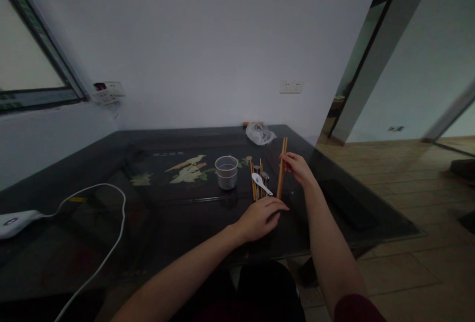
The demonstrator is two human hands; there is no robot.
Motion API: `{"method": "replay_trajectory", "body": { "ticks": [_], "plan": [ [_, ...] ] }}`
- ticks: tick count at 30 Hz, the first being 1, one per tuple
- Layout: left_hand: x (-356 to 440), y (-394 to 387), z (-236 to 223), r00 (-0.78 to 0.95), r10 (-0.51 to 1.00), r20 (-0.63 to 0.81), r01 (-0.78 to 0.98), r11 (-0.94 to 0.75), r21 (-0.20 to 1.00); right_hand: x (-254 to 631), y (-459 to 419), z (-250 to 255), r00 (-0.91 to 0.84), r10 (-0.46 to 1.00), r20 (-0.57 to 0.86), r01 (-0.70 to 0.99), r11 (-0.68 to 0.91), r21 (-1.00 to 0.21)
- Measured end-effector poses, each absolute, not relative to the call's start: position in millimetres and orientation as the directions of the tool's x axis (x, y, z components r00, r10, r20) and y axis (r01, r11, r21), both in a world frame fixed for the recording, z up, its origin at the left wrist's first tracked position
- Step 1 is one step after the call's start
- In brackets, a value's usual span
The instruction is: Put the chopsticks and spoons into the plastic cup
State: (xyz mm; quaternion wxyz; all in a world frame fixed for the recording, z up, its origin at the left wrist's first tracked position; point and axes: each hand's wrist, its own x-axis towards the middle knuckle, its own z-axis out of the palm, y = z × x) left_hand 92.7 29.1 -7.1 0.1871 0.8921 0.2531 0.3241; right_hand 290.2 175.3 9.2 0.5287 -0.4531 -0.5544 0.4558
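Observation:
My right hand is closed around a pair of wooden chopsticks, held nearly upright with their lower ends down by the table. My left hand rests low near those lower ends, fingers stretched out and apart, holding nothing that I can see. Just beyond it lie a white ceramic spoon with a blue mark, metal spoons and more chopsticks, side by side. To their left stands a grey, see-through cup-shaped holder.
The dark glossy table has a bird-and-flower picture. A crumpled clear plastic bag lies by the wall. At left is a white power strip with a looping cable. A dark flat object lies right of my right arm.

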Motion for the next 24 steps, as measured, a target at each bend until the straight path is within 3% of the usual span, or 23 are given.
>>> {"method": "replay_trajectory", "body": {
  "ticks": [4,8,14,24],
  "plan": [
    [79,43,4,0.410,0.691,0.595,0.305,-0.719,0.625,275,162,26,-0.107,0.971,0.214,-0.022,0.213,-0.977],
    [61,62,16,0.186,0.795,0.578,0.254,-0.607,0.753,245,147,48,-0.160,0.944,0.290,-0.046,0.287,-0.957],
    [38,73,13,0.181,0.876,0.447,0.171,-0.475,0.863,193,124,74,-0.267,0.836,0.479,0.027,0.504,-0.864],
    [22,77,4,0.142,0.864,0.483,0.316,-0.502,0.805,172,117,50,-0.349,0.784,0.513,0.097,0.575,-0.812]
  ]
}}
